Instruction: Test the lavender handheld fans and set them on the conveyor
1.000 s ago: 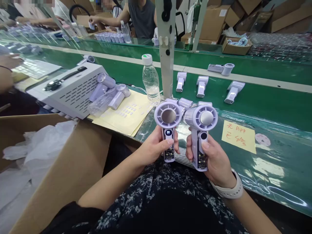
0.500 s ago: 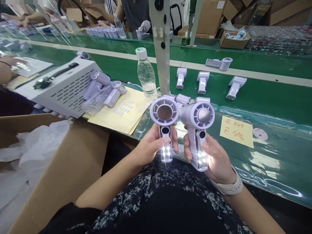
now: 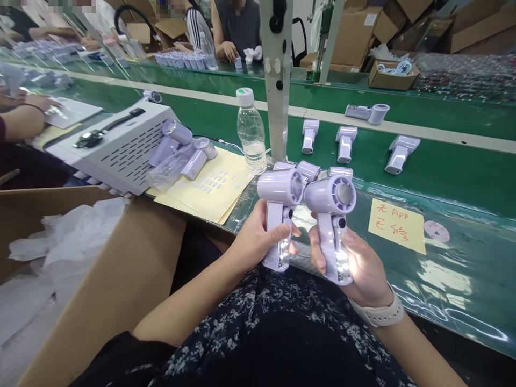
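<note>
My left hand (image 3: 258, 236) is wrapped round the handle of a lilac handheld fan (image 3: 279, 185), thumb on the front of the grip. Its round head is turned to the right, and lights glow in the clear handle. In my right hand (image 3: 363, 263) is a second lilac handheld fan (image 3: 328, 194), upright, its grille and silver hub facing right and its handle lights shining brightly. The two fan heads are side by side, very close together. Just behind them, more lilac fans (image 3: 309, 171) lie on the bench, partly hidden.
A water bottle (image 3: 252, 134) stands by a metal post (image 3: 278, 80). Left are a vented white box (image 3: 133, 142), fans on yellow paper (image 3: 221, 207), and a carton (image 3: 121, 290) of plastic bags. Several fans (image 3: 345, 144) lie on the green belt; a yellow note (image 3: 397, 226) lies right. Co-workers sit opposite.
The left fan has turned from facing me to pointing right. The right fan has turned slightly further right. The view has shifted a little, and a co-worker's hands opposite have moved.
</note>
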Available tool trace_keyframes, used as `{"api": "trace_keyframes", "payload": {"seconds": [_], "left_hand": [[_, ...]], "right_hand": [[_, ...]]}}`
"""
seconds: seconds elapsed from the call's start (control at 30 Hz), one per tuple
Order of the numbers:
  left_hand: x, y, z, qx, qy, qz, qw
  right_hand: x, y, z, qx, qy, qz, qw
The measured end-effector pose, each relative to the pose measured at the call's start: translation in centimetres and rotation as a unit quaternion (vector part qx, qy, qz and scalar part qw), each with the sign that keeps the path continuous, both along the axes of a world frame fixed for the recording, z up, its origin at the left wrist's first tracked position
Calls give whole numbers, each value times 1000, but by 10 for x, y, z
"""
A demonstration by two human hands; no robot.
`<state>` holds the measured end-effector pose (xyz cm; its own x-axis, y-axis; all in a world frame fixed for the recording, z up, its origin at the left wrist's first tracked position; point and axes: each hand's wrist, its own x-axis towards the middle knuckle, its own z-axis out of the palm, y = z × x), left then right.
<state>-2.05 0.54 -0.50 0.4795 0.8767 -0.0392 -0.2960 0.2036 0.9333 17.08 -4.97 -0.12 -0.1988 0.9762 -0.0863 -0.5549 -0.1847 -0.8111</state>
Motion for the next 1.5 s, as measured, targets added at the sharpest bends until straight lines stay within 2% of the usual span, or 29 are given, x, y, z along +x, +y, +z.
{"api": "trace_keyframes", "payload": {"seconds": [0.1, 0.27, 0.4, 0.53, 0.7, 0.8, 1.2, 1.5], "left_hand": [[3, -3, 0, -32, -34, 0, 999], [-1, -10, 9, -34, -80, -54, 995], [-10, -20, 30, -28, -96, -103, 990], [-12, -25, 43, -43, -93, -104, 989], [-4, -22, 35, -47, -79, -60, 994], [0, -20, 31, -60, -71, -67, 993], [4, -19, 28, -79, -84, -87, 990], [5, -18, 29, -91, -82, -76, 990]], "right_hand": [[0, 2, -3, -2, 15, 13, 1000], [1, -2, -5, -61, 35, -49, 996], [3, -11, 9, -38, 61, 2, 997], [4, -14, 22, -12, 52, 6, 999], [4, -9, 18, -30, 28, -28, 999], [4, -7, 12, -37, 49, -13, 998], [7, -6, -1, -90, 162, 8, 983], [7, -5, 0, -93, 214, 25, 972]]}}
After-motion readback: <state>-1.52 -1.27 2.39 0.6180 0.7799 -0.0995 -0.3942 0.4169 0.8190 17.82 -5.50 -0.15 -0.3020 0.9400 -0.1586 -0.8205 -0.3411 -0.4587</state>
